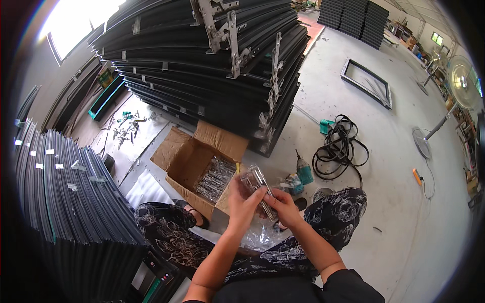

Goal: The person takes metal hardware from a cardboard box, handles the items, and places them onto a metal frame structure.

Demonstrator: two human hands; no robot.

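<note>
Black frame stack [202,55] stands ahead, metal hinges [230,35] on its end. Open carton [189,161] below it holds bagged hinges [214,177]. Coiled cable [341,146] and drill [304,171] lie on floor, right. Left hand [243,202] and right hand [284,207] both closed on one clear-wrapped hinge pack [257,187], held above the lap, just beside the carton.
</note>
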